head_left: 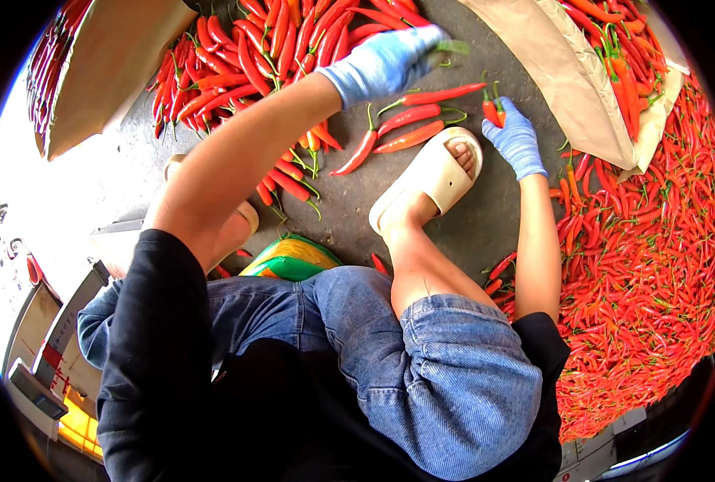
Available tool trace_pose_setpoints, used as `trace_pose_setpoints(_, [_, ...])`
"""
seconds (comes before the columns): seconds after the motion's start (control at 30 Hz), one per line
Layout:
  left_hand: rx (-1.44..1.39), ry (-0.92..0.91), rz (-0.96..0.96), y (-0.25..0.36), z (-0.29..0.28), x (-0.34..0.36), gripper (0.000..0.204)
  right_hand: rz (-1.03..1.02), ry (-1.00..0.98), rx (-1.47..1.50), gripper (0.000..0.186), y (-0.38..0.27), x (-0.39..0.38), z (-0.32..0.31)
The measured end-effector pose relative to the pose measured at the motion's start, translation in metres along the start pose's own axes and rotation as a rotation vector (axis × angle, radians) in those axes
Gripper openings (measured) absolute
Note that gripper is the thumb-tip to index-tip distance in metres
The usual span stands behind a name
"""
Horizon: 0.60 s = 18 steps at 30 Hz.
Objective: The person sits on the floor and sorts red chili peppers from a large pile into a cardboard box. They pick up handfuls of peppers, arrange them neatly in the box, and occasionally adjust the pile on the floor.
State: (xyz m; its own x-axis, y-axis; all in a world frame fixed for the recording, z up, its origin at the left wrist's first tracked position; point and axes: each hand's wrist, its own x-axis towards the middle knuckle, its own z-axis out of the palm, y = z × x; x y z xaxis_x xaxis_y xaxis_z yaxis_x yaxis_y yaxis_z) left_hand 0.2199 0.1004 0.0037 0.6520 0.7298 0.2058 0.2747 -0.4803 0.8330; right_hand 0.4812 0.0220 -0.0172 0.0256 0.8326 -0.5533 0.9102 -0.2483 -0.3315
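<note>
Leaning at the far left, a brown paper sack (pixel 120 60) is seen, with dark red chillies (pixel 52 68) shown at its outer side. To its right, a pile of long red chillies (pixel 237 60) with green stems is spread on the grey floor (pixel 345 213) and partly covered by the left forearm (pixel 253 136). Below the pile, a green, yellow and white striped bundle (pixel 293 259) is partly hidden by the denim-clad legs (pixel 261 313). The left hand (pixel 393 64), gloved in light blue, is extended over the pile's right edge; its fingers are bent, and a blurred green stem-like piece (pixel 452 47) is noted at the tips, but whether it is gripped cannot be told. Beneath this hand, four loose chillies (pixel 409 119) are laid close together, near a cream sandal (pixel 429 177). Farther right, two red chillies (pixel 492 111), stems upward, are held in the curled fingers of the blue-gloved right hand (pixel 518 140). Beyond it, a second paper sack (pixel 562 72) is observed with red chillies at its mouth, and the far right is filled by a large chilli heap (pixel 646 281).
</note>
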Motion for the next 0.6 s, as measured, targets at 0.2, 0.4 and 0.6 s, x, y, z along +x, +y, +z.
trace_pose_setpoints(0.2, [0.208,0.021,-0.649,0.035,0.022,-0.055,0.041,0.009,0.176,0.228,0.038,0.006,-0.004,0.012])
trace_pose_setpoints(0.4, [0.407,-0.113,-0.888,0.040,0.071,-0.133,0.049,0.063,0.471,0.195,0.044,0.007,-0.001,0.005])
trace_pose_setpoints(0.6, [0.021,0.180,-1.017,0.049,0.040,-0.119,0.050,-0.066,0.182,-0.003,0.036,-0.003,0.021,0.012])
